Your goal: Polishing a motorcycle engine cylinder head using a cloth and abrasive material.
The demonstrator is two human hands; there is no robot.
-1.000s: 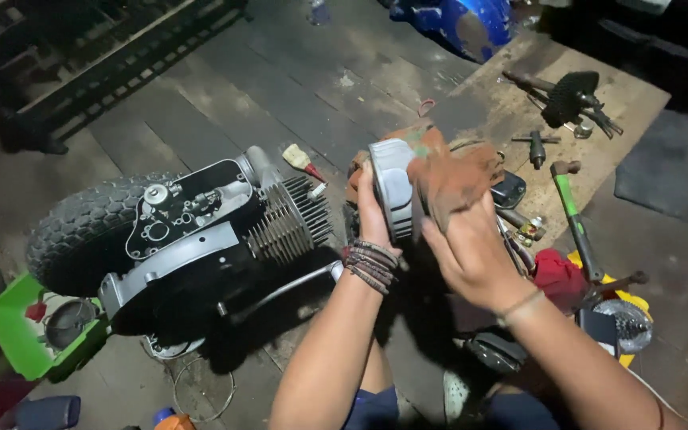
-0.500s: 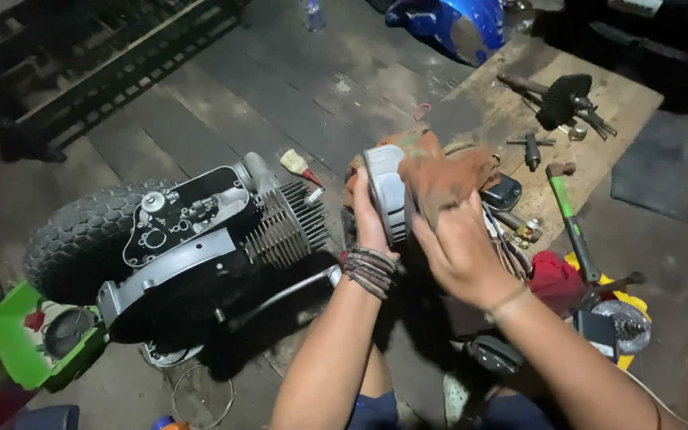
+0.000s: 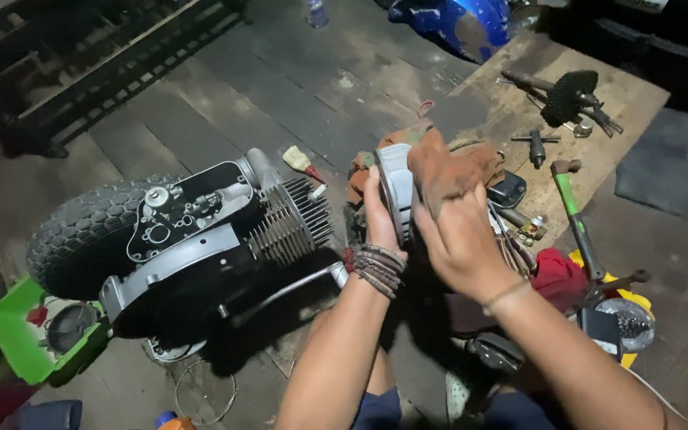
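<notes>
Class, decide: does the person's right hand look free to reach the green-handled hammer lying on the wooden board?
Probably not yet: the right hand is pressing a brown rag, though nothing blocks the green-handled hammer.

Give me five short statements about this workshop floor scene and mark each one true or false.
1. The left hand holds a grey metal cover. True.
2. The right hand presses a brownish rag against it. True.
3. The engine with its tyre stands right of both hands. False: it lies left of them.
4. The green-handled hammer lies on the wooden board. True.
5. The left wrist is bare. False: it wears bracelets.
</notes>
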